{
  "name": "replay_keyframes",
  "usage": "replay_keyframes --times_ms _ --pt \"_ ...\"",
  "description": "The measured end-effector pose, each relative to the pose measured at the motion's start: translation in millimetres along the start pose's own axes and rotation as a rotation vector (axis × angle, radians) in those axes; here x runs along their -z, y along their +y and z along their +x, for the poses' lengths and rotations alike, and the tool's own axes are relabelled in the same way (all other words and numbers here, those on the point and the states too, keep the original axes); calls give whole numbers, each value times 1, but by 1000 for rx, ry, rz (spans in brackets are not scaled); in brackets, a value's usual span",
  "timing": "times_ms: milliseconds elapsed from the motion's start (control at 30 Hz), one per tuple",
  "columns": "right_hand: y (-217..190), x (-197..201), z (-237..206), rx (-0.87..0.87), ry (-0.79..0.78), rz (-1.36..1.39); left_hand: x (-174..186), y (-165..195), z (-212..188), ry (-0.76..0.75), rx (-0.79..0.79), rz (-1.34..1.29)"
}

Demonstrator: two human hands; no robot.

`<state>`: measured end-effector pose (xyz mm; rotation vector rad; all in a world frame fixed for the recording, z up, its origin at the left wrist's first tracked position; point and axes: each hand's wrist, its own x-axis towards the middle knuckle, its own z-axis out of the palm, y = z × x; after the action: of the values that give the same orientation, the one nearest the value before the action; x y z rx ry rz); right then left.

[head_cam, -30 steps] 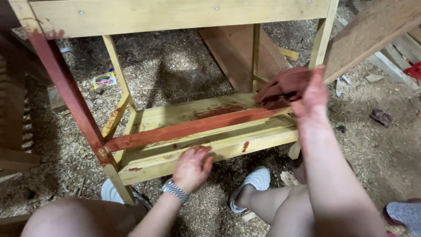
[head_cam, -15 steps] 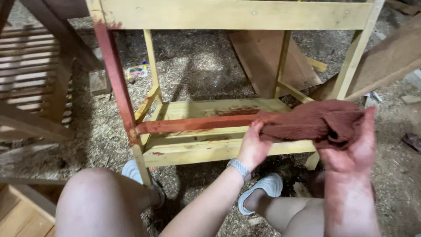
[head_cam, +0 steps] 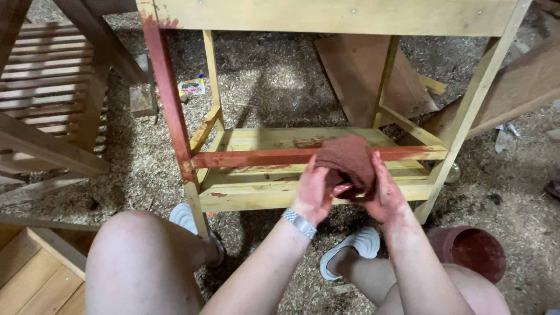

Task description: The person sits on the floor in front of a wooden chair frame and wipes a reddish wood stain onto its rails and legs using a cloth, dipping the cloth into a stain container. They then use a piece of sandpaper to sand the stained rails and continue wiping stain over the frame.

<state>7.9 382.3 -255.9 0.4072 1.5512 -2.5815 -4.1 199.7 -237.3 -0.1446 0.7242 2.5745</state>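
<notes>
we note a reddish-brown bucket (head_cam: 466,252) on the sawdust floor (head_cam: 274,81) at lower right, just beside the right leg; its inside is coated dark red, contents otherwise unclear. our left hand (head_cam: 313,195) and right hand (head_cam: 382,192) both grip a stain-soaked red cloth (head_cam: 349,160), bunched between them in front of the red-stained lower rail (head_cam: 256,157) of the pale wooden frame (head_cam: 326,14). the near-left post (head_cam: 168,99) is stained red — the other posts bare. a slatted wooden piece (head_cam: 52,87) stands at left.
</notes>
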Motion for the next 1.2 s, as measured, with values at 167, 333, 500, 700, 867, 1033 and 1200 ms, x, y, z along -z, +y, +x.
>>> replay_keyframes --times_ms 167,333,500,700,867,1033,1200 --pt "15 -18 -4 -154 -163 435 1 4 10 104 16 585" --pt "-11 -38 7 39 83 253 9 52 8 166 -228 1727" --pt "-32 -61 10 587 382 -526 37 118 -4 280 -104 1932" --pt "12 -140 30 425 54 -1310 91 148 16 225 -397 2353" --pt "46 -175 51 18 53 -1903 108 144 18 134 -26 2334" --pt "43 -165 43 537 96 -1832 101 142 18 152 -68 2401" --pt "21 -170 45 205 16 -1867 111 143 21 132 4 2370"
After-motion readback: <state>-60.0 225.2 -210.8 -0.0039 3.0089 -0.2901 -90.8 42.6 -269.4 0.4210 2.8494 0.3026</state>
